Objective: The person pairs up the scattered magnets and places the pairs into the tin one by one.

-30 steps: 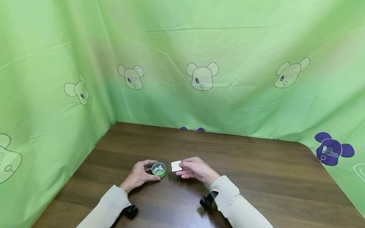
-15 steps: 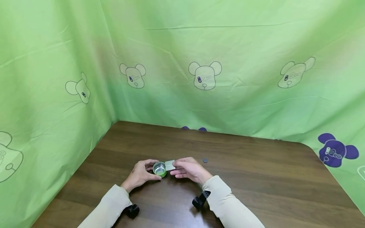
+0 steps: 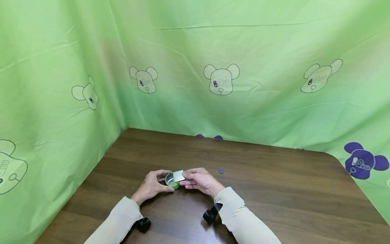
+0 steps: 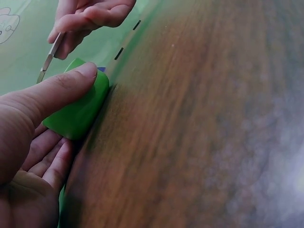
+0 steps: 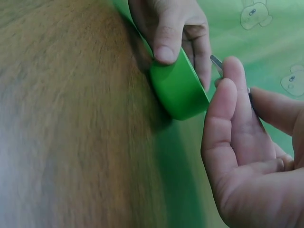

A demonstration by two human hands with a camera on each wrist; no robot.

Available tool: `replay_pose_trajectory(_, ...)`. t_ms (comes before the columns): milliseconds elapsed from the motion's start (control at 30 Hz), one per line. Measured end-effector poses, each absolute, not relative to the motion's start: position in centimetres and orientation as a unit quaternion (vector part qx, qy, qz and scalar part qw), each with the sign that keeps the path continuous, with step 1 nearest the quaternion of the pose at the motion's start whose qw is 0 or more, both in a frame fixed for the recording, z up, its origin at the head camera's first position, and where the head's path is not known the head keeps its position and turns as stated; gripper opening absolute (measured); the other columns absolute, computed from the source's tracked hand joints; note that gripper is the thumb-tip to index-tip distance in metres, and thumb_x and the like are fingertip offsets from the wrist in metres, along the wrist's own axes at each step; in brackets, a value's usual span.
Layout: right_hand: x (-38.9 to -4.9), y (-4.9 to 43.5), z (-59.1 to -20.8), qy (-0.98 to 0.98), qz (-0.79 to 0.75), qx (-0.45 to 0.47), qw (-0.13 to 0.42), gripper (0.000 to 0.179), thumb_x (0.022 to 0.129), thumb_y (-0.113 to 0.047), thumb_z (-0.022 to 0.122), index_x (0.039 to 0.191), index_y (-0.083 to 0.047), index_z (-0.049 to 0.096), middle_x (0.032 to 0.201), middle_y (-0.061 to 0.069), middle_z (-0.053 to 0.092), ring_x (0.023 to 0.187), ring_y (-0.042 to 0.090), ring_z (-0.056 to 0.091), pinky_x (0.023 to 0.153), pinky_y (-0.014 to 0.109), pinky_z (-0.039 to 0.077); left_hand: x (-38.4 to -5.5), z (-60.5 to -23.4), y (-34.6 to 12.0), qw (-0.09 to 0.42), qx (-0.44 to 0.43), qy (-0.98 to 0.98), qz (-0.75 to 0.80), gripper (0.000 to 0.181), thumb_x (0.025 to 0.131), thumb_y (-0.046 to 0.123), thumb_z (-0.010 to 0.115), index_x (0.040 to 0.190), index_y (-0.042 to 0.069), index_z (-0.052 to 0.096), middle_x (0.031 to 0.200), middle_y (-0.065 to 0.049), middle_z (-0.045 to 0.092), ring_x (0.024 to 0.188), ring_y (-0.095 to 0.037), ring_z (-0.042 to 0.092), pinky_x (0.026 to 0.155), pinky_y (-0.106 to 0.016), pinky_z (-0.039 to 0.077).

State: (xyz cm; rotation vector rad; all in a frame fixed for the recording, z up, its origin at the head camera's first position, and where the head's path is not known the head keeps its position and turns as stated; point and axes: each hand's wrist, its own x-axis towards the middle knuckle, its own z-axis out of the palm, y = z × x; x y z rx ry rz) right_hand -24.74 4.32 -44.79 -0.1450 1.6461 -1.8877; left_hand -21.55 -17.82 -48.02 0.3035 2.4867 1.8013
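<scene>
Gripping the green cup (image 3: 171, 183) on the bench (image 3: 274, 189), the left hand (image 3: 152, 186) steadies it; the right hand (image 3: 198, 179) pinches a flat card (image 3: 178, 176) over its rim. Farther back lies a dark disc (image 3: 221, 171).

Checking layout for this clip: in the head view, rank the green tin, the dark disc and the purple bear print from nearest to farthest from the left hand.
1. green tin: held by the left hand.
2. dark disc: on the table, right of both hands.
3. purple bear print: on the cloth, far right.

Long beige sleeves (image 3: 234, 210) cover both arms; black wrist cameras (image 3: 211, 214) (strapped underneath).
</scene>
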Motion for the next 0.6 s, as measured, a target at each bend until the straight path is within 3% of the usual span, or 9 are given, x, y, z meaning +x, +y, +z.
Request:
replay_pose_trajectory(167,-24.8,3.6,-45.0,0.623,-0.723,-0.042,0.295,0.026,0.098,-0.002,0.060,0.118,0.015,0.058,0.085,0.008,0.072,0.070,0.009,0.070,0.064,0.019,0.056,-21.5,-48.0,-17.8,0.028,0.096,0.808,0.581,0.063,0.068,0.003,0.091,0.123,-0.008,0.064,0.117,-0.020,0.068,0.109,-0.033,0.067,0.088,-0.029,0.055)
replay_pose_trajectory(333,-24.8,3.1,-45.1,0.630,-0.719,-0.044,0.288,0.030,0.097,-0.002,0.060,0.120,0.017,0.058,0.086,0.008,0.072,0.069,0.008,0.070,0.064,0.019,0.056,-21.5,-47.9,-17.9,0.028,0.098,0.806,0.583,0.062,0.068,0.003,0.091,0.123,-0.008,0.064,0.117,-0.020,0.068,0.108,-0.032,0.067,0.087,-0.028,0.055)
replay_pose_trajectory(600,-24.8,2.3,-44.9,0.655,-0.698,-0.048,0.286,0.032,0.096,-0.001,0.060,0.121,0.019,0.057,0.095,0.019,0.073,0.070,0.009,0.070,0.062,0.019,0.055,-21.6,-48.0,-17.9,0.034,0.098,0.799,0.592,0.064,0.068,0.003,0.091,0.124,-0.008,0.063,0.118,-0.020,0.068,0.108,-0.031,0.067,0.087,-0.027,0.055)
